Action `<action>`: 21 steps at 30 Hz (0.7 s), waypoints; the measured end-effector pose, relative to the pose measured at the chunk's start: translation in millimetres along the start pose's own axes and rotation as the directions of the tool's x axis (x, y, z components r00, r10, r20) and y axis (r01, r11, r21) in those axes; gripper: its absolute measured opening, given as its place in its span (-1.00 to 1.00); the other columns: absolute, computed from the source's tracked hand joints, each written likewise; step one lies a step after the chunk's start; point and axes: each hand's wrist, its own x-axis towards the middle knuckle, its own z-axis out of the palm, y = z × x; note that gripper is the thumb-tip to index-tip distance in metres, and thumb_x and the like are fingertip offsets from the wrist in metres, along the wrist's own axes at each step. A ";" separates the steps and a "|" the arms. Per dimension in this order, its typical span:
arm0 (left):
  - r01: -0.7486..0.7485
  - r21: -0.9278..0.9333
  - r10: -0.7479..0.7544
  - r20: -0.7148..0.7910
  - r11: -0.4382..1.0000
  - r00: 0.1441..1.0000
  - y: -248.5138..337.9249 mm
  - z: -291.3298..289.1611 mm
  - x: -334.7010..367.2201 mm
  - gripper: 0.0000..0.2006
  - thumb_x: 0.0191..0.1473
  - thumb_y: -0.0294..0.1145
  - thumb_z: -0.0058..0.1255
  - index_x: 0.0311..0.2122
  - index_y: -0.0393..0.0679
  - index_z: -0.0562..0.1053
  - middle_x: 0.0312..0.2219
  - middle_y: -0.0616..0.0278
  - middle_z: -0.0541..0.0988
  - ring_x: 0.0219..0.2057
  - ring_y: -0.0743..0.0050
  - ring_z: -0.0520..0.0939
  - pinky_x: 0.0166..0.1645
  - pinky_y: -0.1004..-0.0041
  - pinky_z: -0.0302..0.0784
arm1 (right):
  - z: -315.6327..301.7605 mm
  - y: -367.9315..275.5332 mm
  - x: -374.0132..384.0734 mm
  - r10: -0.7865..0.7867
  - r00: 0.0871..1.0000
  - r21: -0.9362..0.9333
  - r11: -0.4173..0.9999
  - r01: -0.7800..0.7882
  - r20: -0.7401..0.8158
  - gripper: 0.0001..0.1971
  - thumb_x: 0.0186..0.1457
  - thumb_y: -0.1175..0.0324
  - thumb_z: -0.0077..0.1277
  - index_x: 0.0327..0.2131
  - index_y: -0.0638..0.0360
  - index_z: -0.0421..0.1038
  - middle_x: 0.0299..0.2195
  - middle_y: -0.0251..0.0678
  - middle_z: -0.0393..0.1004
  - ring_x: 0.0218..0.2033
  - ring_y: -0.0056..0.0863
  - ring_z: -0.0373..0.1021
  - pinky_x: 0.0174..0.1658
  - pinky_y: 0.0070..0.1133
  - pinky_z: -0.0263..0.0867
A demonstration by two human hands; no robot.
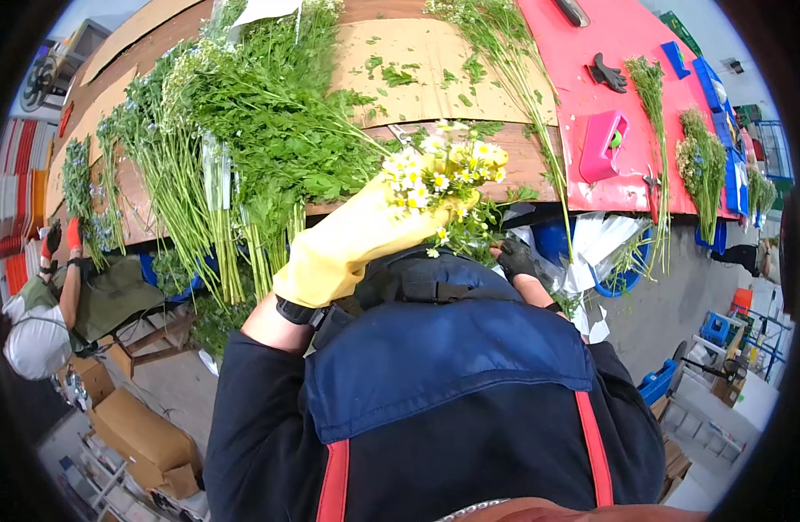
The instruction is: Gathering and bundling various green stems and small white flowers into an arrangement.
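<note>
My left hand [374, 228], in a long yellow rubber glove, is closed around a bunch of daisy-like flowers [415, 180] with white petals and yellow centres. Its blooms rise over the glove at the table's front edge, and green leaves [474, 233] hang below. To the right of those leaves is my right hand [517, 258], in a dark glove, low in front of the table. Its fingers look curled, but what they hold is hidden. Just left of the bunch, a big heap of leafy green stems [287, 139] covers the table.
Cardboard [417, 65] with leaf scraps lies on the wooden table. At right, a red surface carries a pink tape dispenser [602, 148], a black glove [607, 74], red-handled cutters [652, 196] and flower bunches [701, 165]. A blue bin [622, 280] stands below. Another person [39, 335] works at left.
</note>
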 end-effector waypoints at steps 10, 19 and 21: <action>0.090 -0.155 -0.112 -0.141 0.984 0.984 -20.5 -6.1 11.4 -0.45 0.23 -0.41 0.15 0.29 -0.20 0.32 0.21 0.12 0.48 0.19 0.34 0.49 0.28 0.36 0.38 | -27.0 -1.3 9.7 -0.033 0.999 0.199 0.979 0.039 -0.034 -0.70 0.08 0.19 0.25 -0.16 0.13 0.64 -0.24 -0.13 0.64 -0.15 -0.31 0.56 -0.02 -0.41 0.41; 0.219 -0.528 -0.436 -0.330 0.820 0.837 -70.0 -46.9 -63.3 -0.48 0.32 -0.24 0.06 0.28 -0.28 0.32 0.11 0.06 0.54 0.09 0.42 0.57 0.23 0.40 0.46 | -154.8 -101.7 111.8 -0.606 0.611 -0.655 0.733 0.182 -0.509 -0.63 0.10 0.13 0.19 -0.14 0.21 0.54 -0.26 0.06 0.58 -0.16 0.11 0.47 -0.01 -0.22 0.39; 0.240 -0.586 -0.502 -0.337 0.774 0.797 -83.9 -45.8 -78.1 -0.51 0.33 -0.21 0.03 0.25 -0.26 0.36 0.07 0.09 0.58 0.05 0.44 0.60 0.20 0.41 0.48 | -149.1 -138.3 135.9 -0.643 0.641 -0.548 0.742 0.387 -0.419 -0.62 0.07 0.15 0.19 -0.12 0.22 0.54 -0.16 0.06 0.57 -0.09 0.04 0.46 0.04 -0.21 0.36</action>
